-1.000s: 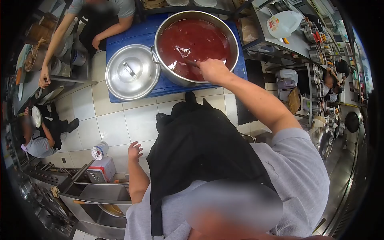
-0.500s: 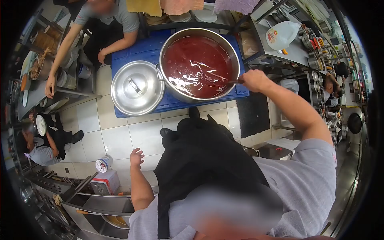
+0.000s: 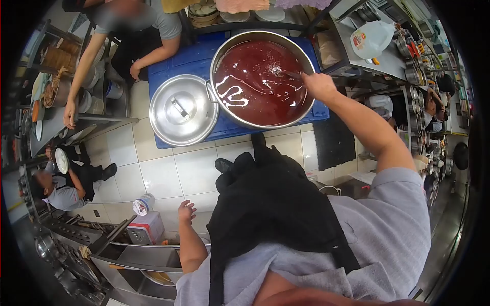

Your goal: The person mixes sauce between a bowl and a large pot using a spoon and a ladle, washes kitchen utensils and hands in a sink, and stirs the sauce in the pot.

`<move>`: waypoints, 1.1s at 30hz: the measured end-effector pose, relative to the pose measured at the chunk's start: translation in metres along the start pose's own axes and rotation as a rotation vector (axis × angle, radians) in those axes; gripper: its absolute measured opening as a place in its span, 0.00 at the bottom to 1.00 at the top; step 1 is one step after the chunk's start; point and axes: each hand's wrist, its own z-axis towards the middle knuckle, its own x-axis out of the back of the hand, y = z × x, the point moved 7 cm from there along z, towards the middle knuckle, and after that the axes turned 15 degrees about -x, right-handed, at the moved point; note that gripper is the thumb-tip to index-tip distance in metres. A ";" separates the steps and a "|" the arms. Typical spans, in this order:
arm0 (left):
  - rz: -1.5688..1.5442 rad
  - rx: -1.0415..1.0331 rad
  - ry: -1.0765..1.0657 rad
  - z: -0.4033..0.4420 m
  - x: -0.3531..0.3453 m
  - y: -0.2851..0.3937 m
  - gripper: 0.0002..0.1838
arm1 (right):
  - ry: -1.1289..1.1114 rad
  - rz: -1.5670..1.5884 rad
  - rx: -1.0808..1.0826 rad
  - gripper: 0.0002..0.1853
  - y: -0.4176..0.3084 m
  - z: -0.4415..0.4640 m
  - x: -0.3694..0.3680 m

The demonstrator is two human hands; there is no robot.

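Observation:
A large metal stockpot (image 3: 311, 97) full of dark red liquid (image 3: 260, 92) sits on a blue surface. My right hand (image 3: 320, 86) is closed around the handle of a stirring utensil (image 3: 292, 74) at the pot's right rim. The utensil's far end is hidden in the liquid, where small bubbles show, so its exact kind is unclear. To the left of the pot lies a round metal lid (image 3: 185, 125) with a bar handle, flat side down. Hanging low at my left side, my left hand (image 3: 187, 210) is open with loosely bent fingers and touches nothing.
Across the blue table (image 3: 199, 53), a co-worker (image 3: 166, 35) leans an arm near its left edge. Another person (image 3: 66, 188) holds a white plate at far left. A plastic jug (image 3: 371, 40) stands on the right shelf. A white tub (image 3: 143, 204) sits behind my left hand.
The utensil has swept from the pot's lower right toward its upper right, stirring up bubbles. The whole view has shifted a little. My left hand still hangs free.

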 end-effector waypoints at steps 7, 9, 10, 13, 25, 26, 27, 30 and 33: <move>0.031 -0.066 -0.024 0.007 -0.012 0.039 0.25 | 0.001 0.096 0.153 0.12 -0.115 -0.024 0.048; -0.022 -0.125 -0.022 0.012 -0.012 0.051 0.21 | 0.028 0.106 0.214 0.13 -0.130 -0.039 0.056; -0.024 -0.126 -0.030 0.017 -0.011 0.052 0.21 | 0.042 0.121 0.239 0.12 -0.133 -0.048 0.058; -0.029 -0.163 -0.020 0.027 -0.013 0.054 0.22 | -0.024 0.100 0.305 0.12 -0.139 -0.068 0.046; -0.038 -0.081 -0.097 0.034 -0.039 0.030 0.28 | -0.365 -0.024 0.202 0.13 -0.026 -0.106 0.020; -0.039 -0.086 -0.102 0.035 -0.037 0.030 0.28 | -0.371 -0.052 0.169 0.13 -0.010 -0.100 0.019; -0.038 -0.091 -0.106 0.036 -0.035 0.031 0.28 | -0.344 -0.098 0.140 0.13 0.001 -0.095 0.023; -0.037 -0.080 -0.077 0.028 -0.023 0.040 0.28 | -0.250 -0.235 0.077 0.13 0.022 -0.073 0.029; -0.043 -0.078 -0.027 0.025 -0.006 0.045 0.28 | -0.122 -0.265 0.056 0.11 0.035 -0.045 0.026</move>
